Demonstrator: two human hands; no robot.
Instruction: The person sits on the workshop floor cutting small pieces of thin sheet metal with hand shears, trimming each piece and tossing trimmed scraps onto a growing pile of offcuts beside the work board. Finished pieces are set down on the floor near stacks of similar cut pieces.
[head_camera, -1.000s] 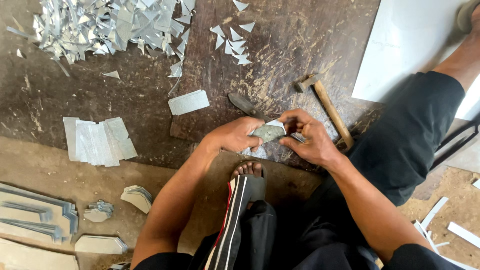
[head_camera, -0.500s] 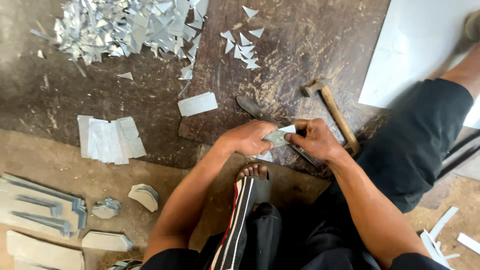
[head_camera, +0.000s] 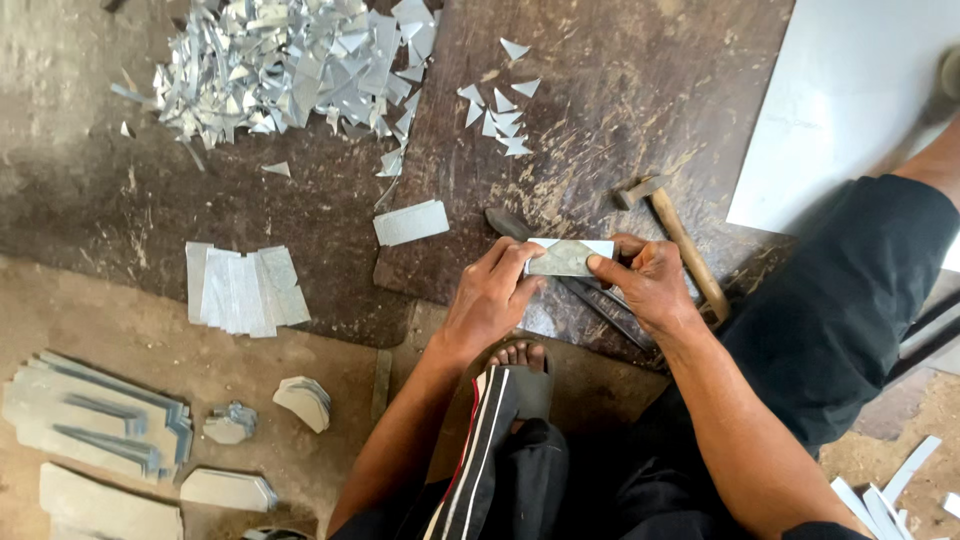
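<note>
A large white flat sheet (head_camera: 850, 110) is seen at the upper right, lying on a dark scarred wooden work board (head_camera: 620, 120) that is set on the dusty ground. At the upper left a wide heap of silvery sheet-metal offcuts (head_camera: 290, 70) is spread, and below it a fanned stack of grey rectangular metal strips (head_camera: 245, 290) is laid. A wooden-handled hammer (head_camera: 680, 240) is rested just beside the right hand (head_camera: 650, 290). A single grey rectangular metal blank (head_camera: 411, 222) is left near the left hand (head_camera: 490, 300).

A small silvery rectangular metal piece (head_camera: 570, 257) is held level above the board, pinched at each end between the fingertips of both hands. The step in hand is judged to be the shaping or checking of this piece; steady, even pressure from both ends would be called for.
</note>
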